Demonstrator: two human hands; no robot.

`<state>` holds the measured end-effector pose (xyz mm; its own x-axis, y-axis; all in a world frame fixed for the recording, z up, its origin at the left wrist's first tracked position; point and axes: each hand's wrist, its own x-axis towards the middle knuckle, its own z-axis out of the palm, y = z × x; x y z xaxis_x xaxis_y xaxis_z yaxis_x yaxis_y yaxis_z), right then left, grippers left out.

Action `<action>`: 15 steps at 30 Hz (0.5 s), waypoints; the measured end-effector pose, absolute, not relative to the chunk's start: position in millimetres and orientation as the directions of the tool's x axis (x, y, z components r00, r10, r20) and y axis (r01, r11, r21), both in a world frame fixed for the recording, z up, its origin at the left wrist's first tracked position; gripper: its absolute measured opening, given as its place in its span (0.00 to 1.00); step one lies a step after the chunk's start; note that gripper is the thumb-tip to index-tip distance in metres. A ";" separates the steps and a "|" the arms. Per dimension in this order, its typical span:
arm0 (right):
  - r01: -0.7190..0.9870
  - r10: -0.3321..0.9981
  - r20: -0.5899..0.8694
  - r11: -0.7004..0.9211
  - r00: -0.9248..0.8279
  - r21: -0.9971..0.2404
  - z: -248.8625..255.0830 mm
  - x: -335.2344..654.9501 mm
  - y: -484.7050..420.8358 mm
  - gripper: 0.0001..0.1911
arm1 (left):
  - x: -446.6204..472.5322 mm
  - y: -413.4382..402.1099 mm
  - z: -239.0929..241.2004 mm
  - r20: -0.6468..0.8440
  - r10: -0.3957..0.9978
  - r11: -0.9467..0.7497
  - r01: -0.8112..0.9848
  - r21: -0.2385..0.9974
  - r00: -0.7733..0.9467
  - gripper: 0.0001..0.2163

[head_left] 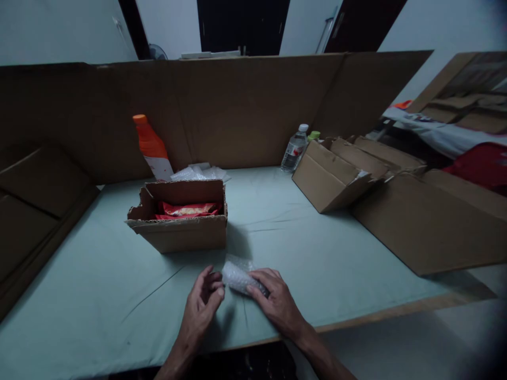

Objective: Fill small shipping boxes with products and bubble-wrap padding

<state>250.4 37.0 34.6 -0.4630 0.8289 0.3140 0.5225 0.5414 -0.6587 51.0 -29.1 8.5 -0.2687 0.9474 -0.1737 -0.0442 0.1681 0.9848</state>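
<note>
A roll of bubble wrap (pixel 238 278) is gripped at its right end by my right hand (pixel 275 298), thumb in front and fingers behind. Whether anything lies inside the roll I cannot tell. Close to the roll's left end is my left hand (pixel 204 301), its fingers curved and apart with nothing between them. Just beyond the hands stands an open cardboard box (pixel 190 236) with red packets (pixel 188 210) inside.
Behind the box are an orange-and-white bottle (pixel 152 148) and a heap of bubble wrap (pixel 200 172). A clear water bottle (pixel 295 149) and cardboard boxes (pixel 332 177) stand at the right. A tall cardboard panel (pixel 245 113) borders the back of the green-covered table (pixel 309 237).
</note>
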 end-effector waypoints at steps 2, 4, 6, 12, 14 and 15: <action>0.477 0.826 0.270 0.518 -0.495 -0.710 36.9 246.5 33.7 0.07 | 51.4 -31.1 5.1 -0.174 0.968 0.145 -0.166 0.975 -0.178 0.39; 0.438 0.816 0.260 0.513 -0.516 -0.738 38.2 244.1 32.8 0.08 | 51.9 -30.1 7.5 -0.149 0.981 0.122 -0.206 0.971 -0.121 0.41; 0.419 0.824 0.259 0.495 -0.503 -0.761 38.7 244.3 34.2 0.16 | 52.4 -28.6 12.4 -0.123 0.987 0.100 -0.199 0.975 -0.106 0.39; 0.270 0.778 0.086 0.317 -0.623 -0.909 38.4 248.6 40.8 0.32 | 48.8 -30.3 16.4 -0.025 0.999 0.020 -0.116 0.993 -0.047 0.30; 0.266 0.785 0.065 0.286 -0.616 -0.921 37.1 247.6 42.9 0.38 | 43.4 -30.4 16.2 -0.010 1.000 0.010 -0.025 1.000 0.014 0.27; 0.267 0.788 0.052 0.269 -0.613 -0.925 36.1 246.8 44.3 0.43 | 40.3 -30.0 16.6 -0.012 0.999 0.011 0.013 1.000 0.045 0.25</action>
